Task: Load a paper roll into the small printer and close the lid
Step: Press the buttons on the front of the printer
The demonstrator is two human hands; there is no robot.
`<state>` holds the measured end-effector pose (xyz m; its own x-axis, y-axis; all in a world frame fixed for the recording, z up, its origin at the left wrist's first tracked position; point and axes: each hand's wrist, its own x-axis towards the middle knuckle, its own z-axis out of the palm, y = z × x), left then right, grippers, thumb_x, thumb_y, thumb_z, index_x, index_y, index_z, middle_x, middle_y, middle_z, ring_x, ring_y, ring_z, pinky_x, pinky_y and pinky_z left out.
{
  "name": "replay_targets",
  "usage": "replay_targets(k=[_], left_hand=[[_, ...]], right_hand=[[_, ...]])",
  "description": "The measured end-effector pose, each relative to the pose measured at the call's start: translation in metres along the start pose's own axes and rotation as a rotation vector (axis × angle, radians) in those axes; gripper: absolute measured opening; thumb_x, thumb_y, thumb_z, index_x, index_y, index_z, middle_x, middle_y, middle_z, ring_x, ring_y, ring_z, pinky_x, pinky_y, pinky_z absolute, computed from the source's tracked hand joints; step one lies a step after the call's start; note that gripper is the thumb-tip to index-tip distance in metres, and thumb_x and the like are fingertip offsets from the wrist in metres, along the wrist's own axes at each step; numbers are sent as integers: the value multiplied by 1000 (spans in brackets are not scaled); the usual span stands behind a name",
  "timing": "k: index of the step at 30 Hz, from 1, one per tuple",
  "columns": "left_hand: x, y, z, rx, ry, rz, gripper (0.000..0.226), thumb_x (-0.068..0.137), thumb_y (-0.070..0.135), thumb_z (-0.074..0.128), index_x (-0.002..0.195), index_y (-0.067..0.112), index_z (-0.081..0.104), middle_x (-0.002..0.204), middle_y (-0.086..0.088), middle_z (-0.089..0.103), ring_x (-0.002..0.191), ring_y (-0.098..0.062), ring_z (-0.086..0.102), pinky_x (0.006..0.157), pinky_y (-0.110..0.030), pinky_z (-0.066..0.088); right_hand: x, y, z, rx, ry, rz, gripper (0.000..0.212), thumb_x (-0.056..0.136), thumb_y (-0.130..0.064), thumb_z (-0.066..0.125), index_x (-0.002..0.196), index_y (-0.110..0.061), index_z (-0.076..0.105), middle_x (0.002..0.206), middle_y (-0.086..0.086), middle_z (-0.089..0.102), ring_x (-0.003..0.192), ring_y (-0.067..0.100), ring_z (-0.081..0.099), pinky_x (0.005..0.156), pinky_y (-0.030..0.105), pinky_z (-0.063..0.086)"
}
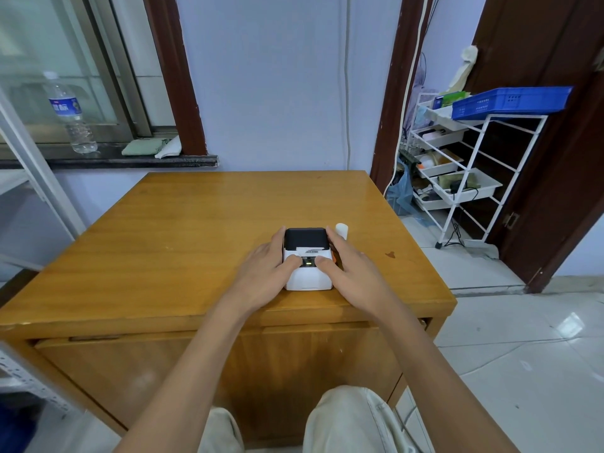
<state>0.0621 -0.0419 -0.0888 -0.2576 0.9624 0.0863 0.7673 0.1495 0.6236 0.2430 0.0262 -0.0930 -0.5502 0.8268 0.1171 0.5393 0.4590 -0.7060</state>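
Note:
A small white printer (307, 279) with a black lid (305, 238) stands on the wooden table (183, 230), near its front right. The lid lies down, flat on the body. My left hand (261, 273) grips the printer's left side, thumb resting on its top beside a small green light. My right hand (353, 269) grips the right side, thumb on the top too. A white paper roll (342, 229) stands upright just behind my right fingers, to the right of the printer.
A water bottle (70, 116) and folded cloths (153, 147) sit on the window sill at the back left. A white wire rack (464, 171) with a blue basket (510, 99) stands to the right of the table. My knees are under the table's front edge.

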Motion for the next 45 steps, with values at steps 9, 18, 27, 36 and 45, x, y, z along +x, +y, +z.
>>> replay_targets(k=[9,18,27,36,45], left_hand=[[0,1,2,39,-15,1,71,103,40,38,166,23,8,163,-2,38,146,-21,33,107,-34,31],[-2,5,1,54,-28,-10,70,104,39,35,166,24,5,167,-3,31,151,-22,25,116,-36,23],[-1,1,1,16,-12,-4,70,103,40,39,165,27,9,165,-1,35,149,-21,30,112,-36,28],[1,1,2,11,7,0,69,102,39,40,164,25,14,161,-2,41,145,-22,36,107,-36,31],[1,0,2,2,9,5,69,101,38,41,164,25,14,159,-1,43,144,-22,38,106,-36,32]], right_hand=[[2,-5,0,74,-3,40,70,92,-53,46,158,-40,28,155,-15,49,138,15,50,113,49,45],[-1,-9,1,131,-26,81,75,84,-58,42,156,-45,27,156,-18,47,139,14,49,114,51,43],[-6,-11,0,121,-21,73,76,86,-61,41,158,-49,23,140,-19,59,124,14,58,106,49,49],[-5,-8,3,113,0,67,74,94,-56,42,163,-44,19,145,-17,57,122,13,58,106,46,49],[-4,-7,3,85,10,62,70,100,-49,45,165,-40,19,154,-15,51,129,15,54,110,47,46]])
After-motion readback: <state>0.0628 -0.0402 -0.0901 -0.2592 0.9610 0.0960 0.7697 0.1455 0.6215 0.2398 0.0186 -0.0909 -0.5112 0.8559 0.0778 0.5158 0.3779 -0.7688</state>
